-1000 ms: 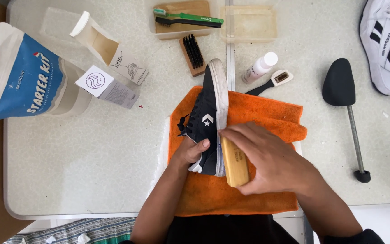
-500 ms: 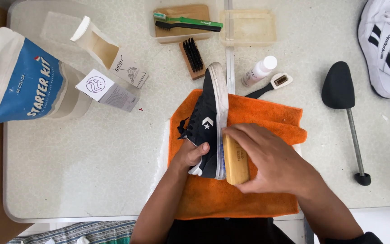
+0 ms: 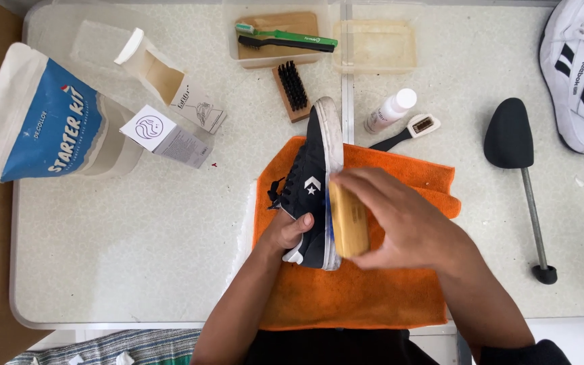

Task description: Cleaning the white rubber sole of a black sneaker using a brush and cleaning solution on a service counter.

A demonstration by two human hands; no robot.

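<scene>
Close in, the left hand (image 3: 290, 231) grips the black canvas sneaker with a white sole (image 3: 314, 182), which stands on its side on the orange cloth (image 3: 346, 290), while the right hand (image 3: 400, 220) is closed around a pale wooden block brush (image 3: 349, 217) pressed against the sole. Past the cloth lie a small white bottle (image 3: 389, 110) and a black shoe tree (image 3: 512, 145). Farthest away, a clear plastic tray (image 3: 238, 51) holds a green toothbrush-like brush (image 3: 288, 34) on a wooden brush, and beside it sits a clear plastic lid (image 3: 376, 46).
</scene>
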